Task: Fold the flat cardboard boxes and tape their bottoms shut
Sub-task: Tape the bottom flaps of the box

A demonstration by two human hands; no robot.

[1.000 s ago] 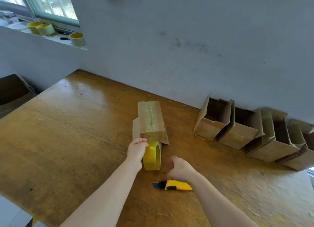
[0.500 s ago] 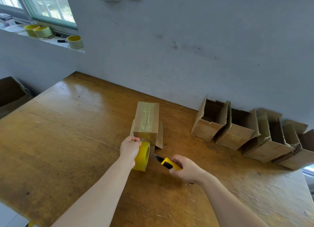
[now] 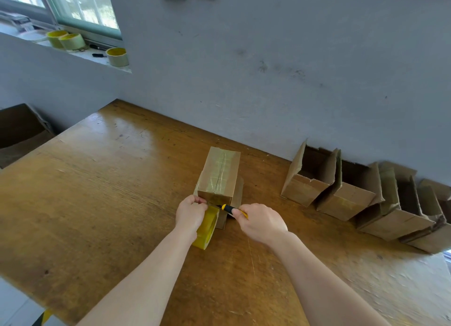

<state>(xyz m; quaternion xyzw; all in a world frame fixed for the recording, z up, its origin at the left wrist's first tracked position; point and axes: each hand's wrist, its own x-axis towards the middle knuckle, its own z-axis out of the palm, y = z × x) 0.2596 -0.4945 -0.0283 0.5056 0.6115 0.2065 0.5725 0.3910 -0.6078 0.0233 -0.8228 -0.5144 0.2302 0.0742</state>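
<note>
showing taped box (image 3: 218, 174) on wooden table (image 3: 97, 191); against its near end, left hand (image 3: 190, 214) grasping yellow tape roll (image 3: 206, 228), right hand (image 3: 261, 222) clenched round utility knife (image 3: 228, 207).

No readable text, label or number anywhere.

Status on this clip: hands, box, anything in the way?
Left hand gripping tape roll. Right hand holding knife at taped box. Nothing in the way.
</note>
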